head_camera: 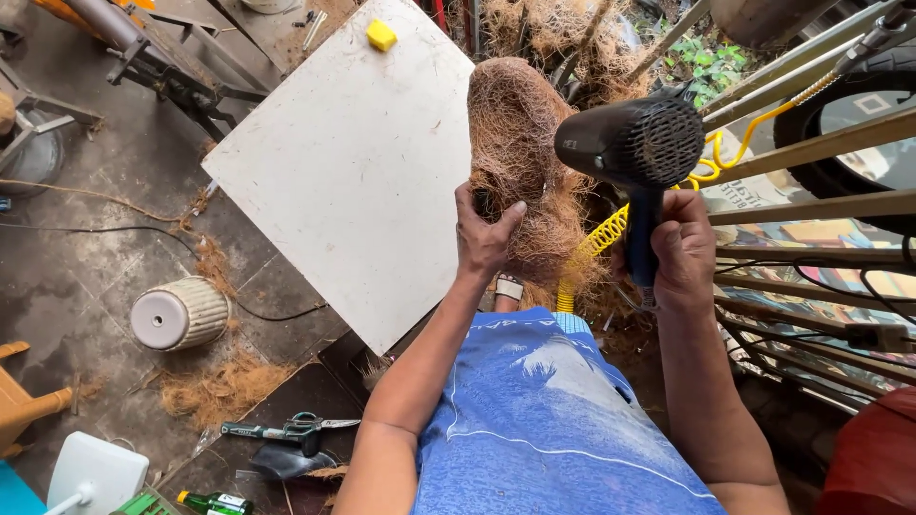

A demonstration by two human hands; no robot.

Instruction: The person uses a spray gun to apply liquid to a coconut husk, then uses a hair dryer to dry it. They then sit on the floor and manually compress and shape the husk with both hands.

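My left hand grips the lower part of a brown coconut-fibre pot shape, held upright in front of me. My right hand is closed around the dark blue handle of a black hair dryer. The dryer's grille end faces me and its nozzle points toward the fibre shape. A yellow coiled cord hangs from the dryer down between my hands. Loose fibre hangs below the shape.
A white square board lies on the floor to the left, a yellow block on its far corner. An overturned ribbed pot, loose fibre piles, scissors and a green bottle lie lower left. A wooden railing runs on the right.
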